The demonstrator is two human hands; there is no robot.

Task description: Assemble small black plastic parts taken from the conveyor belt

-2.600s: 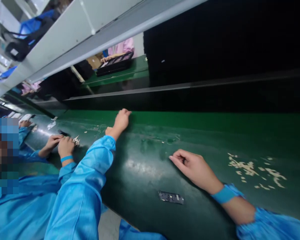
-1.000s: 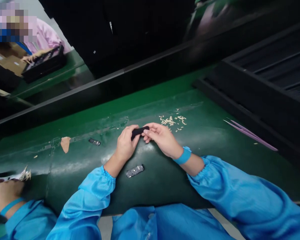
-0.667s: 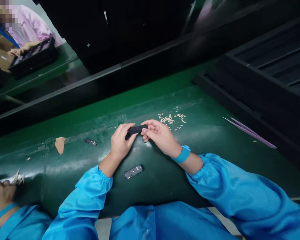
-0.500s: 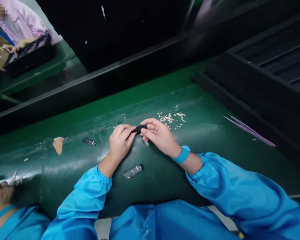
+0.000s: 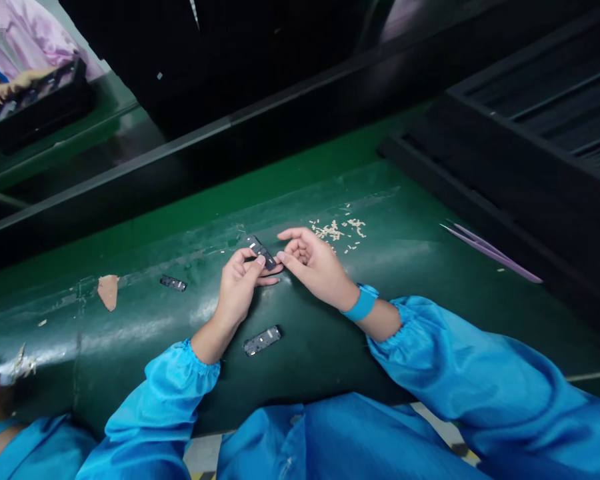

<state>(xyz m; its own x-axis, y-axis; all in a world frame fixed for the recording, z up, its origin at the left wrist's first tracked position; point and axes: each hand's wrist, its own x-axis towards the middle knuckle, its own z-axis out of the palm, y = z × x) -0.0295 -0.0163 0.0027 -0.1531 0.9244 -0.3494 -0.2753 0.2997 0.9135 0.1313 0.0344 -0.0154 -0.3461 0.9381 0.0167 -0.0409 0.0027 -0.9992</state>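
Note:
My left hand [image 5: 239,280] pinches a slim black circuit board [image 5: 263,252] between thumb and fingers, its side with small pale components turned up. Just to the right, my right hand [image 5: 313,261] has its index finger stretched out and the others loosely bent; its thumb tip is close to the board's lower end, and whether it touches I cannot tell. A similar board [image 5: 263,341] lies on the green table below my left hand. Another, smaller dark board [image 5: 173,283] lies farther left. Beyond my right hand are scattered tiny pale pieces [image 5: 333,231].
Pink tweezers [image 5: 495,255] lie at the right, beside a large black tray [image 5: 480,180]. A tan scrap [image 5: 109,292] lies on the left. A co-worker's blue-banded wrist [image 5: 0,437] is at the lower left edge. Across, a person in pink handles a black box [image 5: 40,107].
The board, earlier held edge-on between both hands, is now tilted with its component side showing, in my left hand. My right fingers have come off it. The view has shifted slightly.

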